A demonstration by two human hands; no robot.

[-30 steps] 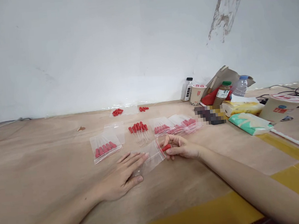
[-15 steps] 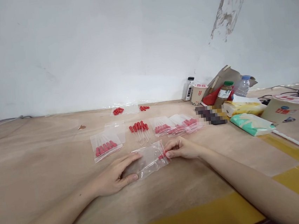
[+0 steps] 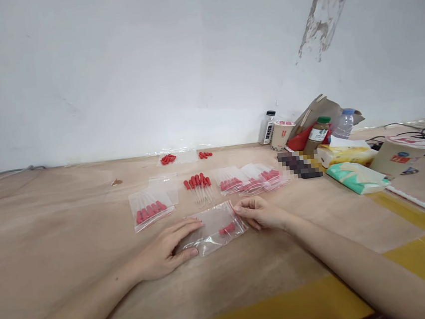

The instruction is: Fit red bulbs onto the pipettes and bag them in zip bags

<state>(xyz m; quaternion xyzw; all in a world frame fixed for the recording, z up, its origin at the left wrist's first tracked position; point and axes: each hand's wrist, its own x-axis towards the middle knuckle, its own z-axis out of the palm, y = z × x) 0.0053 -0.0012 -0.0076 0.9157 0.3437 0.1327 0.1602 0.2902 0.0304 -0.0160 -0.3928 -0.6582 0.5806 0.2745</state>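
A clear zip-lock bag (image 3: 209, 232) lies on the table between my hands, its red-edged zip end to the right. Inside, near that end, is a red rubber bulb dropper (image 3: 226, 229). My left hand (image 3: 165, 249) rests flat at the bag's left end, thumb and fingers spread and touching the plastic. At the zip end, my right hand (image 3: 258, 212) has thumb and fingertips closed on the bag's edge. Just beyond the bag lie several loose droppers with red bulbs (image 3: 197, 181) and thin clear stems.
Filled dropper bags lie at left (image 3: 152, 210) and right (image 3: 252, 178). Loose red bulbs (image 3: 168, 159) sit on plastic by the wall. On the right stand a paper cup (image 3: 282, 135), a green-capped bottle (image 3: 317, 134), tissue packs (image 3: 357, 178) and a large cup (image 3: 400, 154).
The red-bulbed dropper has moved left, further inside the bag. My right hand has let go of it and now grips the zip edge slightly higher. My left hand is nearly unmoved.
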